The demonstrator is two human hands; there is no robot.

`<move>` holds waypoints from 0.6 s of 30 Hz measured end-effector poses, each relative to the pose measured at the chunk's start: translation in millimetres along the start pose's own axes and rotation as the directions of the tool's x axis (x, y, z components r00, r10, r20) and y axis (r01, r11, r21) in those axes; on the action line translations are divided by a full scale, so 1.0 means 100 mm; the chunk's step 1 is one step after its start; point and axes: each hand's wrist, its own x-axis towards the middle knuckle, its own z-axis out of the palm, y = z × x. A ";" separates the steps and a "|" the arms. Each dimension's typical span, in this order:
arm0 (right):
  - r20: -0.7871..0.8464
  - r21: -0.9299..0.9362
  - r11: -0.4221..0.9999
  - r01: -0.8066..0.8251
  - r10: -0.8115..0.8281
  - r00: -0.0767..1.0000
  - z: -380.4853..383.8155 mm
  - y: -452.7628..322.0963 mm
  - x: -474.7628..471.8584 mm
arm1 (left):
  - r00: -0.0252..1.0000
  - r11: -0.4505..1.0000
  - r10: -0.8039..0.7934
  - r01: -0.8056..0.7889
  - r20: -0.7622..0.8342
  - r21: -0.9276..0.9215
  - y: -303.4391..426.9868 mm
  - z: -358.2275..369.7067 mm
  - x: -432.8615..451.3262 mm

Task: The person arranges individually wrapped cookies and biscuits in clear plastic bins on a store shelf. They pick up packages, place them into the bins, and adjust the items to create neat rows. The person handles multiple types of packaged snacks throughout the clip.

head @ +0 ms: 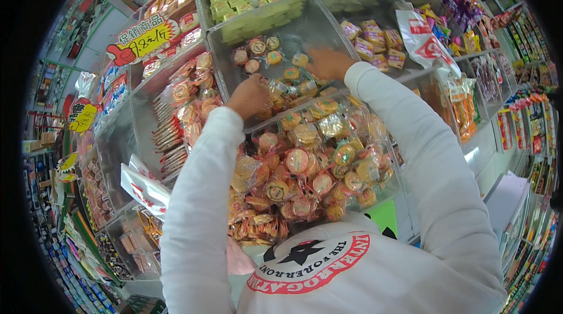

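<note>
Both of my hands reach into a see-through plastic bin of individually wrapped round cookies. My left hand is at the bin's near left, its fingers bent down among the wrapped cookies; what its fingertips hold is hidden. At the right side, my right hand has its fingertips beside a wrapped yellow cookie, and I cannot tell whether it grips it. Several loose cookie packets lie on the bin floor farther back. Close to my body, another bin is heaped with wrapped cookies.
Bin dividers stand between the compartments. Red-edged packets fill a bin at left, purple-and-yellow packets one at right. White plastic bags hang at left and one white bag at right. Price signs stick up behind.
</note>
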 end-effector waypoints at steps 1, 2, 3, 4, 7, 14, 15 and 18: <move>0.062 0.014 1.000 -0.028 0.027 0.998 0.01 -0.03 0.05 | 0.995 0.982 0.085 -0.091 0.044 0.164 -0.10 0.07 0.05; 0.124 0.026 0.998 -0.056 0.052 0.991 0.03 -0.08 0.08 | 0.983 0.980 -0.041 0.004 0.180 0.200 -0.21 0.11 0.19; 0.191 0.036 0.994 -0.104 0.095 0.977 0.08 -0.04 0.09 | 0.958 0.982 -0.123 0.080 0.260 0.172 -0.17 0.17 0.27; 0.209 0.067 0.989 -0.133 0.117 0.971 0.10 0.03 0.09 | 0.920 0.975 -0.198 0.151 0.337 0.162 -0.05 0.17 0.36; 0.316 0.259 0.938 -0.232 0.144 0.938 0.11 0.00 0.06 | 0.873 0.939 -0.326 0.344 0.363 0.015 0.09 0.21 0.41; 0.554 0.607 0.719 -0.339 -0.077 0.829 0.05 -0.19 -0.01 | 0.667 0.531 -0.544 0.743 0.508 -0.407 -0.04 0.31 0.44; 0.572 0.665 0.660 -0.351 -0.148 0.807 0.01 -0.22 -0.04 | 0.636 0.474 -0.552 0.772 0.540 -0.424 -0.01 0.28 0.46; 0.633 0.645 0.629 -0.434 -0.122 0.764 0.12 -0.17 0.12 | 0.620 0.255 -0.472 0.777 0.627 -0.576 0.09 0.22 0.40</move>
